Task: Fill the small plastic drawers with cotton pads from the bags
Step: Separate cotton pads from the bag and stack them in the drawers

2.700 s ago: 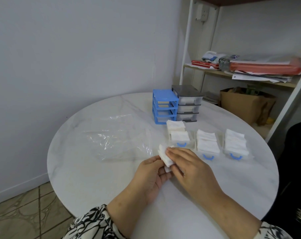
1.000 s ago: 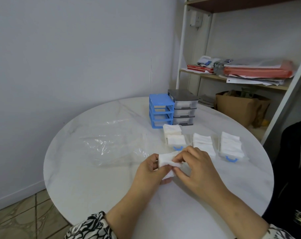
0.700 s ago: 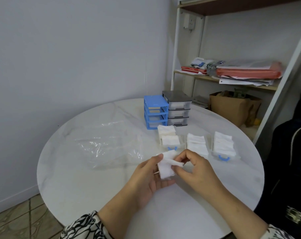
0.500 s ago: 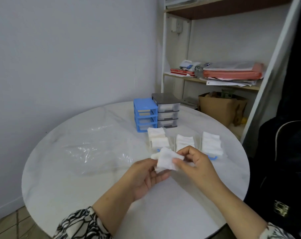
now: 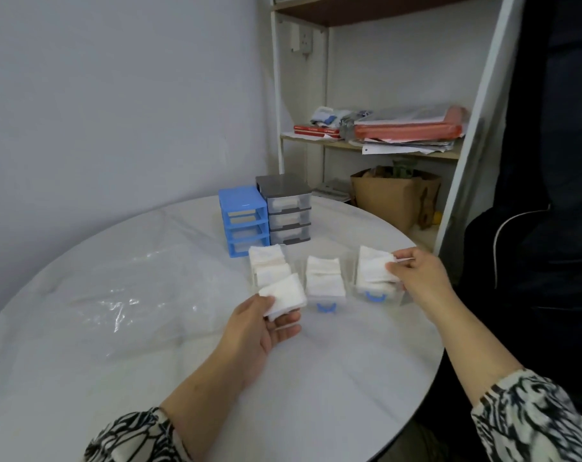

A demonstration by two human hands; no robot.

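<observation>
You have split the white cotton pads: your right hand [image 5: 416, 278] now pinches one pad over the right clear plastic drawer [image 5: 376, 281], while your left hand [image 5: 266, 325] grips the remaining pad stack [image 5: 283, 296] near the left drawer [image 5: 269, 268], which looks least filled.

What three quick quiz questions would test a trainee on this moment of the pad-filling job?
1. True or false: the blue drawer frame has all its drawers in place.
2. Which is the right hand doing? A) resting flat on the table; B) pinching a cotton pad over the rightmost pulled-out drawer; C) pulling open the grey drawer unit.
3. Fill in: the left hand holds a small stack of ____.

Key
1. False; its slots are empty, and three drawers stand out on the table.
2. B
3. cotton pads
</observation>
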